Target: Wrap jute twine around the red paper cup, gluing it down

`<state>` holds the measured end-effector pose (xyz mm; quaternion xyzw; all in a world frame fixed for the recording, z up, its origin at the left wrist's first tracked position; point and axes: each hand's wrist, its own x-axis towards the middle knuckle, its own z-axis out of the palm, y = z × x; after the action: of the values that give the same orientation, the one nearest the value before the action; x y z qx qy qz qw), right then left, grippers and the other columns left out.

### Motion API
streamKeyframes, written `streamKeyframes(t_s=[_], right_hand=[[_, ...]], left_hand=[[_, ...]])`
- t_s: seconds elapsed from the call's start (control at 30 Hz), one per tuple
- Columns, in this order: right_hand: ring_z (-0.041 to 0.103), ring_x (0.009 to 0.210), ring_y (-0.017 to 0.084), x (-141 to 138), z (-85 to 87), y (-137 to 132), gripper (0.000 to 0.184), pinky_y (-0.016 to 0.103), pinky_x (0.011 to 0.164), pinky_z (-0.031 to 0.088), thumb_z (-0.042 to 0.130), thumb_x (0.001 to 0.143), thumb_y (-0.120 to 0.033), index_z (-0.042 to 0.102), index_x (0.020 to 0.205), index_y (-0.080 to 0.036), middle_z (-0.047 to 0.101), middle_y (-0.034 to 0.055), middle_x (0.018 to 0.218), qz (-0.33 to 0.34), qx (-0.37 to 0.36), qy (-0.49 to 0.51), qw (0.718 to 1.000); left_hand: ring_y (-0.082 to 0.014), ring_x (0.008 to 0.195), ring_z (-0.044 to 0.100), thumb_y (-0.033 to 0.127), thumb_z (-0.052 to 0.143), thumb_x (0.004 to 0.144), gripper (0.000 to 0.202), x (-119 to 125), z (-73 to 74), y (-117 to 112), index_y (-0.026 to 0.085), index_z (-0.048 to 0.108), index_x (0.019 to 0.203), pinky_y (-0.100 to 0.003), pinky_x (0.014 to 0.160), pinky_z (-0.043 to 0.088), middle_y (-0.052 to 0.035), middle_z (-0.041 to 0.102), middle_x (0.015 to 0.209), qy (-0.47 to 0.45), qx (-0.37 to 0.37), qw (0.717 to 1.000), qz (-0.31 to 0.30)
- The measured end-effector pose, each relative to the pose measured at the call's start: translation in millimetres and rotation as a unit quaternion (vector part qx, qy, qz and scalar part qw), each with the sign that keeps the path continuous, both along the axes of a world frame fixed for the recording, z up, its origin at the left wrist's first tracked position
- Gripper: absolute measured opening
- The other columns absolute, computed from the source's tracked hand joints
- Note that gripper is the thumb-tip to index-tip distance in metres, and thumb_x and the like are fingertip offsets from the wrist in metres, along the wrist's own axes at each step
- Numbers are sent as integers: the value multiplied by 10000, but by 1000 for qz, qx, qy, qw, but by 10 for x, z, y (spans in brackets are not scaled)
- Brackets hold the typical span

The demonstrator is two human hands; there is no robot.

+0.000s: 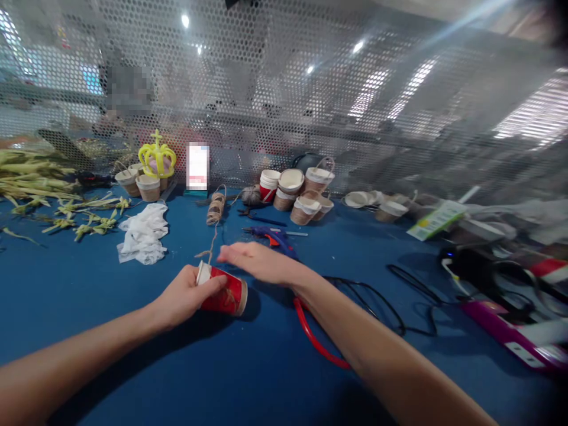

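Note:
My left hand (189, 296) is closed around a red paper cup (213, 303), which is tipped on its side with its white rim to the left. Brown twine is wrapped around the cup's base end, and a few strands lie across its red side. From a twine spool (216, 208) behind, a length of twine (213, 239) runs down to the cup's rim. Just above the cup, my right hand (257, 261) is stretched to the left with its fingers extended, slightly blurred. Its fingertips are close to the twine; nothing shows in them, and the thumb is hidden.
Behind my right hand lies a blue glue gun (270, 234). Twine-wrapped cups (306, 208) stand at the back, near a yellow crown (157, 158) and a phone (197, 167). White cloth (144, 232) lies left. Black cable (399, 319) leads toward a purple power strip (506, 334).

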<state>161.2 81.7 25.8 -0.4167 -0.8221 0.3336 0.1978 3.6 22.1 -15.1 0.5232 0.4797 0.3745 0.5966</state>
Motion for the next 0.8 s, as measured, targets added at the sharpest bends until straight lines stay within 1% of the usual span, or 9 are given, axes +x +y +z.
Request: streamKeyframes(t_s=[0.03,0.07,0.1,0.17,0.27,0.4,0.5,0.6,0.8], right_hand=[[602,759,147,-88,18,-67,367,251,679,456,403,832,-427,657,783,-168,669,38,811,88,-44,-7,995],[594,843,154,-159,29,-123,331,259,744,446,430,826,-396,652,861,-153,663,55,911,119,-54,4,991],[580,903,157,-211,34,-169,288,264,793,429,474,809,-350,639,916,-140,650,67,972,121,-61,24,991],[567,939,160,-258,30,-226,222,269,827,413,542,763,-256,635,907,-115,636,82,1001,72,-57,76,993],[590,809,145,-209,26,-261,155,268,752,442,549,750,-232,645,772,-112,653,64,857,-2,-69,139,988],[584,710,115,-42,71,-288,173,258,706,447,577,737,-294,647,773,-140,661,26,767,-56,-92,205,973],[586,692,106,63,110,-312,155,241,676,450,606,718,-300,654,755,-158,663,13,743,-99,-82,243,962],[589,686,105,113,125,-328,150,236,671,456,630,700,-294,660,746,-154,666,16,733,-127,-75,261,954],[598,648,106,132,141,-321,163,231,644,471,639,697,-293,671,730,-136,671,27,699,-150,-48,243,957]], left_hand=[[-72,435,362,398,613,650,293,2,-2,-4,116,575,583,-195,439,261,33,489,478,11,17,1000,-6],[-71,438,347,394,608,650,288,2,-2,-6,119,563,574,-197,439,254,38,469,476,18,31,999,-13],[-70,442,336,391,601,653,287,0,-2,-8,122,551,567,-198,441,248,42,452,475,23,40,999,-19],[-63,437,301,396,590,662,306,-9,3,-8,125,519,537,-198,431,220,51,408,459,36,41,998,-23],[-51,424,273,408,602,666,331,-29,17,-6,118,514,533,-194,413,183,55,397,452,32,6,999,-19],[-51,424,367,393,646,648,304,-44,46,1,109,557,589,-177,426,246,31,503,488,-55,-74,996,-14],[-67,443,452,339,682,622,255,-50,66,10,98,598,624,-180,458,311,2,574,522,-104,-126,986,-13],[-86,464,504,279,699,602,203,-55,78,16,94,626,644,-190,484,354,-18,618,549,-123,-154,980,-14],[-90,439,513,253,690,607,178,-49,83,12,86,630,615,-188,462,374,-21,620,520,-125,-174,977,-4]])
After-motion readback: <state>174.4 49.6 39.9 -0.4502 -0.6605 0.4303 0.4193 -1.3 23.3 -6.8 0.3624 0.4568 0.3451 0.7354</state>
